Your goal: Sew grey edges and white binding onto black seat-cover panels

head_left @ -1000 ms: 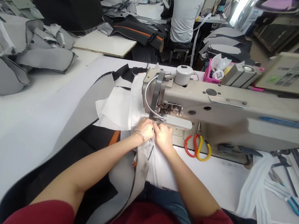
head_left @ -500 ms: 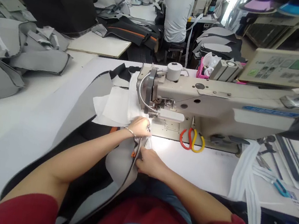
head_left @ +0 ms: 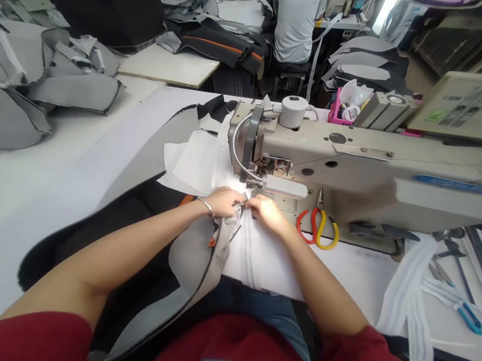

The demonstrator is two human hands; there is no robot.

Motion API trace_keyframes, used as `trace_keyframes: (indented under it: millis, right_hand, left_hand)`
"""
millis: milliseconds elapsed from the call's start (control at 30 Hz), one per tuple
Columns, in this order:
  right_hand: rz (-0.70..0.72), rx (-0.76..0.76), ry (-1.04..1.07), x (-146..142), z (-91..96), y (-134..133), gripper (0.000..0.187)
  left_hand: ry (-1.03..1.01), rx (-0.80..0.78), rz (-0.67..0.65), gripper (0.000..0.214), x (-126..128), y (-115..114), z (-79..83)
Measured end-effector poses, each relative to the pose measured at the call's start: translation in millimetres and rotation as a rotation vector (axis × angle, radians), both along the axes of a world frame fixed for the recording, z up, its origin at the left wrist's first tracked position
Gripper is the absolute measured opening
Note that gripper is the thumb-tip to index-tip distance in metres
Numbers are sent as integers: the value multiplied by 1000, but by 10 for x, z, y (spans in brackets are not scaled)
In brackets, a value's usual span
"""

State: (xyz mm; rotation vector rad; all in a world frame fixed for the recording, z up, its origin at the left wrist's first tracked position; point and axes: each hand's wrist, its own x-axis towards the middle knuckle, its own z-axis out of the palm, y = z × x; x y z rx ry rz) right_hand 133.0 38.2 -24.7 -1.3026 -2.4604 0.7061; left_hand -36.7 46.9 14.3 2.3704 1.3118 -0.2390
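Note:
Below the needle area of a sewing machine [head_left: 342, 154], my left hand [head_left: 222, 202] is closed in a pinch on the edge of a grey fabric piece [head_left: 192, 268] with dark trim. My right hand [head_left: 268, 214] meets it from the right, fingertips pinched at the same dark edge; the exact grip is partly hidden. The fabric hangs down toward my lap. A white striped strip [head_left: 250, 250] runs from under my right hand to the table's front edge. White sheets [head_left: 195, 160] lie left of the machine head, over a larger grey and black fabric piece [head_left: 146, 152].
Scissors with red and yellow handles [head_left: 319, 227] lie on the machine bed. At the right are a bundle of white striped strips [head_left: 405, 288] and blue-handled scissors [head_left: 472, 318]. Grey fabric pieces [head_left: 76, 88] are piled at left. A person [head_left: 299, 14] sits beyond the table.
My right hand has let go lower down the fabric edge and moved up beside my left fingertips. The white striped strip now shows on the table. The view has shifted slightly.

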Motion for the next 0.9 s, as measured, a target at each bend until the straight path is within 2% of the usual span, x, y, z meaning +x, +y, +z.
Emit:
trace_keyframes:
  millis: [100,233,367,467,600,700,900]
  right_hand:
    - [-33,-70,190,5,-194,84,17]
    - [-111,-138,347,-8,-302,40,16]
    - [-298,-163,449,-26,-360,-18,25]
    - [-283,-22,345,-65,-384,-49,23]
    - [-185,172,78,-120,-369,-89,23]
    - [-135,205,-37,-133,-336,-105,26]
    - [-125,200,-137,-142,-273,-87,31]
  left_hand:
    - [12,38,-17,35,26,11,-44]
    - [18,91,-32,29,57,-19,-107]
    - [2,161,-9,31,75,-96,-144]
    - [-16,242,56,28,128,-194,-180]
    - [-81,377,264,18,240,-318,-290]
    - [-96,425,355,15,295,-338,-365]
    - [-57,430,355,13,333,-175,-383]
